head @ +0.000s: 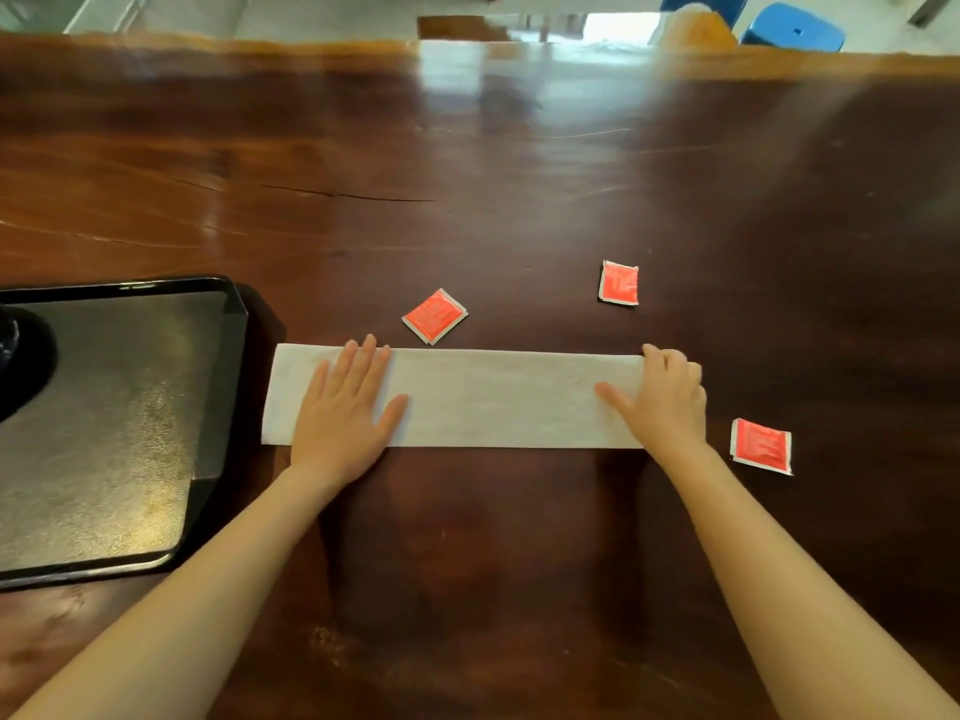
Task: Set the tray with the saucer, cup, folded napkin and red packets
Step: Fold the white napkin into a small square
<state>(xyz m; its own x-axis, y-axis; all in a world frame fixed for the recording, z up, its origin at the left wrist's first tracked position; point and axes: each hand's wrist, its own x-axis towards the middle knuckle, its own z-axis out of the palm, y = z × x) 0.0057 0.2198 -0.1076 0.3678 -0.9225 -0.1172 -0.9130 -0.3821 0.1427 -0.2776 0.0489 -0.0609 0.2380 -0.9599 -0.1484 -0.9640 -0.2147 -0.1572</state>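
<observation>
A white napkin (498, 400) lies on the wooden table as a long folded strip. My left hand (345, 407) presses flat on its left part, fingers spread. My right hand (667, 394) sits on the strip's right end, fingers curled over the end edge and thumb on top. Three red packets lie loose on the table: one (435, 315) just beyond the napkin, one (618, 283) farther right, one (761, 445) right of my right hand. The black tray (223, 356) is at the left; a dark rounded object (21, 356) on it is cut off by the frame edge.
The dark wooden table (467, 174) stretches far ahead to its back edge. Blue stools (792, 26) stand beyond it.
</observation>
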